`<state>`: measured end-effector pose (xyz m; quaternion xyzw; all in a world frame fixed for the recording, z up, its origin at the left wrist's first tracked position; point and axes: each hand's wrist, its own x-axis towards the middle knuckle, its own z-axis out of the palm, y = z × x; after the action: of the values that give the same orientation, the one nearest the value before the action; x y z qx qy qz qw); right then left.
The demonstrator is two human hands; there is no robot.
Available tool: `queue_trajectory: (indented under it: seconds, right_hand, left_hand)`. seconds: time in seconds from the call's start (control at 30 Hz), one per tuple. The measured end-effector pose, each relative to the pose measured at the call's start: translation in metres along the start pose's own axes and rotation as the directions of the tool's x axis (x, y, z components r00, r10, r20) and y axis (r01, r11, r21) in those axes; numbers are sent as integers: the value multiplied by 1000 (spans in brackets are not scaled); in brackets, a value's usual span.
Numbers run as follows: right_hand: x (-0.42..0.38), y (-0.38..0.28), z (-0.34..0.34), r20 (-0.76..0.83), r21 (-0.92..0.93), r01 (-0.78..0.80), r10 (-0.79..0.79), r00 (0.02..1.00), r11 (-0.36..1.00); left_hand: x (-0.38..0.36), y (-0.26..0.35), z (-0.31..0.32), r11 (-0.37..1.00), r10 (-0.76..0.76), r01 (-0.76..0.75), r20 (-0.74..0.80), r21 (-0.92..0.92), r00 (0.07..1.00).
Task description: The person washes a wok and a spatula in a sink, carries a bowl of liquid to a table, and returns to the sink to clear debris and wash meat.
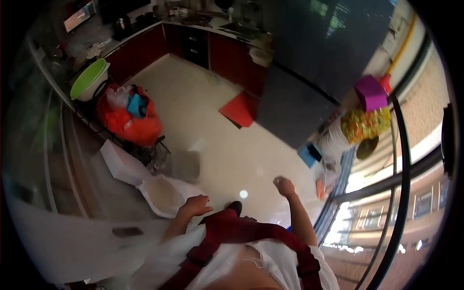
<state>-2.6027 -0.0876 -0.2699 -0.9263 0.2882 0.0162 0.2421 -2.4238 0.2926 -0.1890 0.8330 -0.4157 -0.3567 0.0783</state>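
My left hand (195, 205) hangs over the floor in front of me, its thumb apart from the loosely bent fingers, with nothing visible in it. It is nearest to a white bag or sack (162, 195) with an open, beige-looking inside; whether the two touch is hard to tell. My right hand (283, 186) is held out over the pale tiled floor (227, 159), fingers curled in, and no object shows in it. A dark red strap or apron (241, 229) crosses my white shirt.
A white foam box (123, 164), red bags (128, 121) and a green basin (90, 79) line the left side. Ahead stand red cabinets (145, 55) and a dark fridge (309, 82). A red mat (239, 109) lies on the floor. A purple container (371, 93) is by the right window.
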Motion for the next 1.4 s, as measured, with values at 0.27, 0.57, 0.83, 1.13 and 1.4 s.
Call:
queue_trajectory:
  seconds: [0.27,0.57,0.83,1.13,1.4]
  right_hand:
    - [9,155,37,360,-359,-273,402,842,892]
    - [316,132,5,517,-343,-297,443,733,891]
    - [754,-131,-102,194,-67,382,-364,911,922]
    - [870,-208,-174,-192,315,49,13,981,948]
    - [1007,-150,-270,-647,21,-297,239,724,955]
  left_hand:
    - [143,-18,-187,997,83,-81,-128,16,988]
    - [336,-70,-380,992,51,-91,-384,-86,922]
    - [399,-252,-402,941,-338,309,-311,-140,888]
    - [561,-309,-648,985,-173,165,-358,-53,917]
    - [718,-253,-792,948,230,-289,-344,-130,910]
